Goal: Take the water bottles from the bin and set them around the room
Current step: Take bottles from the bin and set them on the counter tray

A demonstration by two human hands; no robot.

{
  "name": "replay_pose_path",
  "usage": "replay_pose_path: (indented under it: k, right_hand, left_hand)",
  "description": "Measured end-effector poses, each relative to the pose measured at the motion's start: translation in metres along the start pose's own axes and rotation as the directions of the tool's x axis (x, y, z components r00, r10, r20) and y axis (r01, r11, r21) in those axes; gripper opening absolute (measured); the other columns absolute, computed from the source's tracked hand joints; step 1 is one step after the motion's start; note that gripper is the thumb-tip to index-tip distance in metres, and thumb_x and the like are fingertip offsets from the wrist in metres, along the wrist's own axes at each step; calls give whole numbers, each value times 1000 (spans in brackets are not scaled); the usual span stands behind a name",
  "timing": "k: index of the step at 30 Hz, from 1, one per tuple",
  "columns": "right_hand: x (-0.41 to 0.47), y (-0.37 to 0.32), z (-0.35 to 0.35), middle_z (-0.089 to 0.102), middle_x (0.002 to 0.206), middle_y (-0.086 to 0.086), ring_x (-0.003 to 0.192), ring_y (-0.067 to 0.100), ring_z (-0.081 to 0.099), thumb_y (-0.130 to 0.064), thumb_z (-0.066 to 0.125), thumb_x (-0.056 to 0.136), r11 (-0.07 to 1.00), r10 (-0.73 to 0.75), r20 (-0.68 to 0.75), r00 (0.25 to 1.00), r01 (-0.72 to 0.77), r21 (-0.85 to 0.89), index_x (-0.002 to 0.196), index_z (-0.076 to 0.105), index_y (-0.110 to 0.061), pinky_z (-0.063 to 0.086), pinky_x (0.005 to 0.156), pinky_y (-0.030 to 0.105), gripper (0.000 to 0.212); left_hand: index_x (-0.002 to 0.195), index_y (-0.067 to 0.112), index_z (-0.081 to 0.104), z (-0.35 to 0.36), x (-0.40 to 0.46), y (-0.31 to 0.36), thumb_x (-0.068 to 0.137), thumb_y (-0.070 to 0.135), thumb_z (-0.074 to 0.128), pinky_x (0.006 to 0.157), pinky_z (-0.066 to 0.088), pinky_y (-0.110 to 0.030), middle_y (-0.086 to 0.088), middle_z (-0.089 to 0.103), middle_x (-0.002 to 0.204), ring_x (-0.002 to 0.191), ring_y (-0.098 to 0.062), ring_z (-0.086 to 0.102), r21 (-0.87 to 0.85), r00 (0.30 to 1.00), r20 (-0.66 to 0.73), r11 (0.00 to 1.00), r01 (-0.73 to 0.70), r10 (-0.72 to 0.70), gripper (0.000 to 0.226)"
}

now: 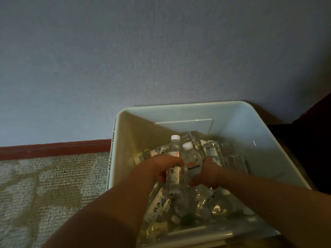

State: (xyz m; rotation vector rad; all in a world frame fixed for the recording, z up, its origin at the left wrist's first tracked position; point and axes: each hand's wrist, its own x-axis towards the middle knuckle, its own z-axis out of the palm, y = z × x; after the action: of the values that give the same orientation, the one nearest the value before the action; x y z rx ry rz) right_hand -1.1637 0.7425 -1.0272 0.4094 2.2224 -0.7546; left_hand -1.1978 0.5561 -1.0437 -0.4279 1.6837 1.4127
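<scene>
Scene: dim room, both arms reaching down into a white bin (241, 122) set on carpet (44, 179) against a pale wall (143, 51).
Left hand (161, 167): fingers curled round a bottle (174, 154), held roughly upright, white cap on top, label w/ dark characters showing below the thumb.
Right hand (208, 173): wrapped round a 2nd bottle (190, 156), white cap tilted toward the first; the two bottles sit just beside each other, prob. touching, though blur makes that hard to confirm.
Bin contents: a loose pile (179, 206) of clear bottles lying on their sides under and around both hands, mostly in the bin's near half; far wall of the bin bare.
Surroundings: red-brown skirting (53, 149) along the wall's foot, left of the bin; dark shape (313, 149) at right edge, too dark to ID.
</scene>
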Motion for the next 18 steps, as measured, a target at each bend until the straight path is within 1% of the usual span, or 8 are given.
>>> replay_pose_path:
  k: [1,2,6,9,11,13,16,18]
  right_hand:
    - [4,3,6,62,124,10,101,21,65,-21,91,70,999,-49,-72,996,50,14,144,37,-4,61,77,35,93]
    - [7,5,8,65,122,9,105,22,66,-20,90,70,995,-78,-118,990,85,51,138,47,-5,61,85,38,82]
    - [4,8,-8,67,122,17,106,31,67,-35,79,82,938,-21,-113,993,58,343,126,59,-5,57,92,45,57]
    - [-11,-5,-20,69,122,24,102,37,70,-49,49,98,673,-205,47,978,106,732,124,64,-7,57,91,51,51]
    - [-23,-18,-30,63,130,29,107,41,65,-47,38,101,494,-277,43,960,104,863,130,62,-4,53,91,52,57]
    - [-38,-29,-41,65,128,27,109,41,67,-50,45,99,390,-319,-7,948,138,910,128,66,-7,57,87,50,56]
    - [-63,-37,-61,74,114,20,100,36,74,-45,71,79,298,-303,-139,943,232,926,122,70,-12,63,72,45,53]
    - [-86,-37,-80,73,116,21,105,38,72,-41,72,80,241,-265,-212,941,278,930,127,66,-11,61,83,53,56]
  left_hand:
    - [112,14,65,1,-2,2,76,25,81,84,61,-43,-11,74,103,94,-27,72,-10,1000,15,1000,-17,18,41]
    - [116,14,64,1,-3,3,76,23,81,91,58,-48,-13,74,107,99,-30,71,-27,998,36,999,-41,42,44]
    - [128,11,58,3,-14,12,81,20,81,98,51,-62,-22,68,122,113,-43,65,-172,982,66,971,-166,179,53]
    - [132,6,54,5,-27,28,85,21,77,95,52,-62,-22,69,116,103,-41,67,-286,966,83,935,-211,244,54]
    - [133,6,56,4,-37,42,87,19,74,92,54,-58,-22,70,112,97,-38,68,-312,948,97,914,-259,302,51]
    - [130,7,59,4,-47,56,86,17,75,97,51,-59,-24,69,118,103,-39,67,-332,907,128,879,-341,401,48]
    - [126,7,61,12,-69,84,78,25,82,100,50,-58,-24,69,120,110,-41,67,-327,840,159,830,-451,519,56]
    - [119,12,67,24,-96,103,74,32,85,95,54,-53,-21,71,117,110,-39,68,-283,809,177,816,-504,561,52]
